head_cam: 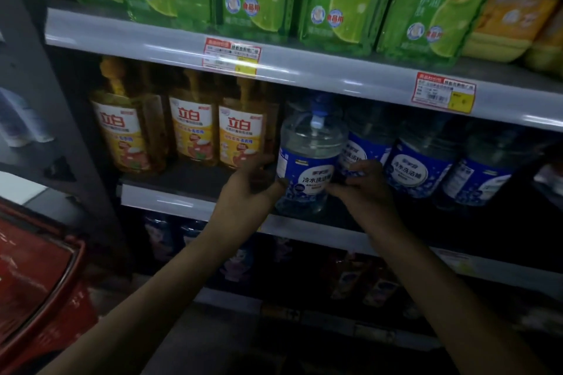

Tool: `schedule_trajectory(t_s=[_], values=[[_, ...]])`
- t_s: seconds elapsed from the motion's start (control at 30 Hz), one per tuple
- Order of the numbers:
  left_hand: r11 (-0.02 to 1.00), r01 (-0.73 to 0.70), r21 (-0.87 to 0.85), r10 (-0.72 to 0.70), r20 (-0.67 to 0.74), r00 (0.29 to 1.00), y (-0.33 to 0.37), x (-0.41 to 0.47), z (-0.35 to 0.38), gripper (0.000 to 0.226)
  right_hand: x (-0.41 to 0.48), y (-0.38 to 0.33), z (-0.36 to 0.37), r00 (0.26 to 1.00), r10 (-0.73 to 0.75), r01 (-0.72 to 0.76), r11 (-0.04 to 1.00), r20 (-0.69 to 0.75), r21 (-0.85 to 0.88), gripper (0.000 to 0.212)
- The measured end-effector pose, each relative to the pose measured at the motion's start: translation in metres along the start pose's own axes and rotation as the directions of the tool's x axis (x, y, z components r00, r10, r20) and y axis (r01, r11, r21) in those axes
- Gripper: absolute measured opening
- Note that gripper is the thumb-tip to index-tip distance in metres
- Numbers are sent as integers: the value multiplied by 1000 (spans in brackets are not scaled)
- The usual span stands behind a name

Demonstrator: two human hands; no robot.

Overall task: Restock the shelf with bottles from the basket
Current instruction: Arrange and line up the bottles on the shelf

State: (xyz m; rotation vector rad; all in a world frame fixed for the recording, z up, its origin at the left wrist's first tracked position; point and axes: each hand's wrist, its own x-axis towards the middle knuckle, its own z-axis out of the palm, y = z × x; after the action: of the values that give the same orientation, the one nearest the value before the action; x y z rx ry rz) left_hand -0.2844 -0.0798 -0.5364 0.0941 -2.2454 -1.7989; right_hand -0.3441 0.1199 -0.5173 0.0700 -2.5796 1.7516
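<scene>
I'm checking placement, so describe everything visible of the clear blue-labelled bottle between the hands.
The clear bottle looks like transparent plastic with colourless liquid, a blue wrap label with white characters and a blue-and-white top. It stands upright at the front edge of the shelf, beside matching bottles. The left hand holds its left side, the right hand its right.

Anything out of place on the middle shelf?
Only the blue-label bottle gripped by the left hand and right hand: it stands at the shelf lip, forward of its row. No spill or damage visible.
</scene>
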Motion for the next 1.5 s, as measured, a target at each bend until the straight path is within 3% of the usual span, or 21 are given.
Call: schedule_trajectory(t_s=[0.1, 0.2, 0.3, 0.5, 0.7, 0.9, 1.17, 1.37, 1.5], values=[[993, 32, -111, -35, -27, 999, -3, 10, 9, 36, 10, 2, 2, 991, 105, -115, 986, 86, 123, 69], [983, 67, -173, -76, -49, 996, -6, 19, 16, 41, 16, 9, 5, 984, 110, -132, 979, 143, 153, 68], [984, 68, -162, -78, -60, 995, -12, 26, 24, 31, 20, 14, 7, 983, 86, -107, 986, 159, 128, 59], [983, 25, -184, -59, -180, 982, -22, 27, 38, 27, 26, 29, 6, 977, -16, -3, 996, 213, 91, 64], [989, -18, -149, -22, -260, 965, -26, 16, 55, 48, 28, 44, 14, 984, -46, 28, 994, 173, 106, 68], [990, -41, -134, 11, -219, 976, -26, 25, 53, 60, 25, 47, 24, 997, -58, 52, 993, 51, 106, 71], [991, -72, -110, 58, -125, 990, -31, 38, 45, 61, 17, 49, 37, 986, -138, 127, 986, -95, -111, 82], [993, -82, -90, 75, -79, 994, -35, 38, 42, 61, 20, 58, 27, 992, -120, 117, 992, -50, -55, 80], [990, -120, 79, 126, -68, 990, -46, 32, 46, 70, 26, 59, 21, 993, -118, 118, 993, 17, -27, 74]])
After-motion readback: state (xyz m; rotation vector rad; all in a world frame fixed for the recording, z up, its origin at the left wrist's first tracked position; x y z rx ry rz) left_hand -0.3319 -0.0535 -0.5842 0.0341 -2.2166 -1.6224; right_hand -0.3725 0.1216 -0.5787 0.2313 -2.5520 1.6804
